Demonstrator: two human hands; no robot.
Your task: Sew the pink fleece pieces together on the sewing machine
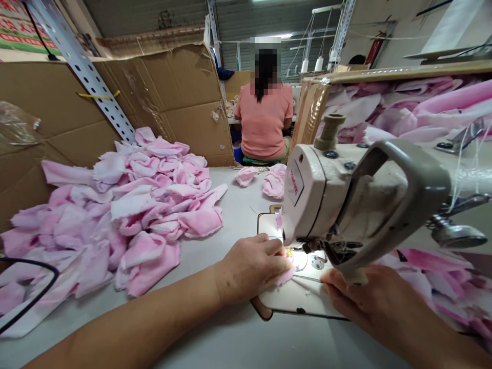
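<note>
My left hand [255, 266] is closed on a small piece of pink fabric [285, 277], pressed to the metal plate [280, 297] beside the needle area of the sewing machine [307, 189]. A lamp lights that spot brightly. To the right of the needle area, my right hand [357, 297] rests low over the plate with its fingers drawn together. The machine's grey guard [418, 179] covers part of that hand, and whatever its fingertips may hold cannot be made out.
A large heap of pink and white fabric pieces [154, 189] lies on the left of the table [207, 328]. Two bunched pieces sit behind the machine. More fabric [442, 287] lies at right, and a full cardboard box [311, 107] stands behind. A person [265, 123] sits ahead, back turned.
</note>
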